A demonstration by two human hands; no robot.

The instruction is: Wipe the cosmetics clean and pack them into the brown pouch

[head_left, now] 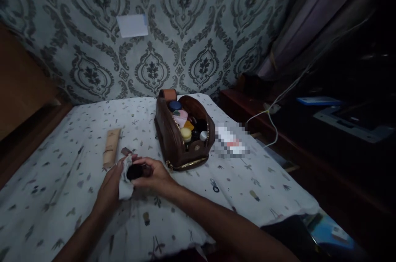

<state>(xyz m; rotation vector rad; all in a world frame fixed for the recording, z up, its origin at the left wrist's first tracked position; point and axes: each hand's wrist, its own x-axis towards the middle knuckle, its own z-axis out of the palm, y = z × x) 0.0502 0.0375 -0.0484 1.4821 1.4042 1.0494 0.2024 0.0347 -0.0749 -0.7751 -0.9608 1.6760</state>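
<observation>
My left hand is closed on a crumpled white tissue. Against that tissue, my right hand grips a small, dark, rounded item, whose exact kind I cannot make out. Just beyond my fingers lies a small brownish piece, partly hidden. A beige squeeze tube rests on the cloth to the left. Beyond my right hand stands a brown toiletry bag, unzipped, with several jars and bottles inside, among them a yellow-lidded jar and a blue lid.
A white patterned cloth covers the table. Right of the bag lies a blurred white item. White cables hang at the right, near a dark surface with a blue flat object. Patterned wallpaper rises behind.
</observation>
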